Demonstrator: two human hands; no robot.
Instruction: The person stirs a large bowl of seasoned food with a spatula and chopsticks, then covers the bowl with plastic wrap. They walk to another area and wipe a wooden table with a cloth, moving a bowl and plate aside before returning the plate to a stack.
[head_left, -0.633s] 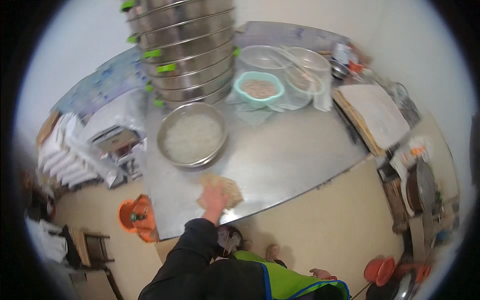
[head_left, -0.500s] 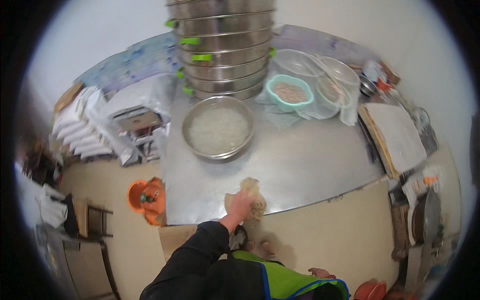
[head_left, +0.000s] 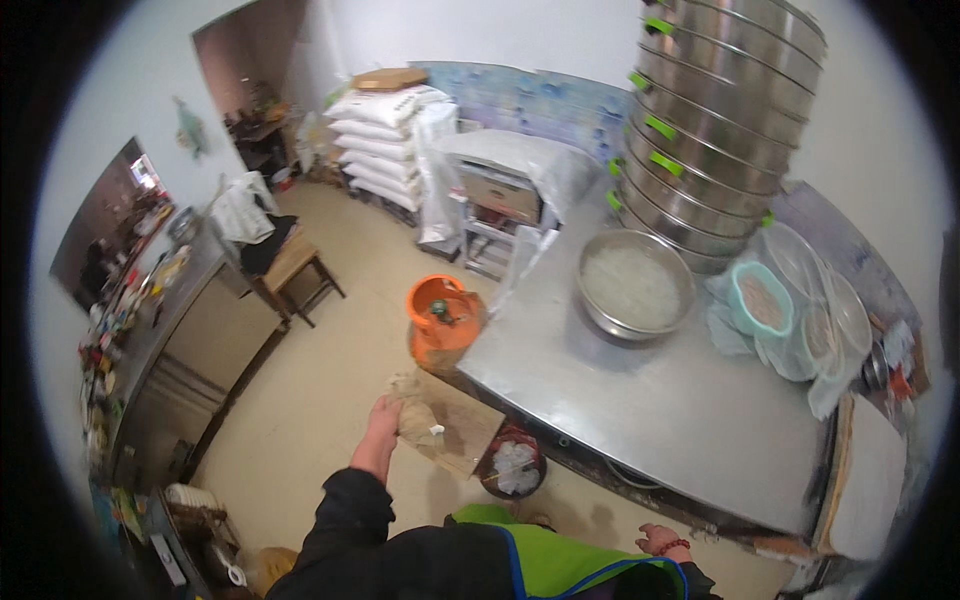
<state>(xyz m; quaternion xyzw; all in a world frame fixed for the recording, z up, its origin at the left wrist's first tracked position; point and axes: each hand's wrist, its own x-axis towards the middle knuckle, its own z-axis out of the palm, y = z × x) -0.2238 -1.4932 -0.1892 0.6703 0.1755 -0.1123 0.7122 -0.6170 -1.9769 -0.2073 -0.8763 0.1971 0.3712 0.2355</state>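
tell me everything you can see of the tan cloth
The cloth is tan and crumpled, soft-looking like fabric, with a small white patch at its lower right edge. The left grip holds it by its left side, off to the left of the metal table. In view it overlaps a brown panel; whether they touch is unclear. Its weave and dampness cannot be told.

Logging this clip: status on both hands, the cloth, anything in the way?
Left hand gripping tan cloth. Right hand open, visibly empty. Cloth left of metal table; brown board behind it in view, contact unclear.
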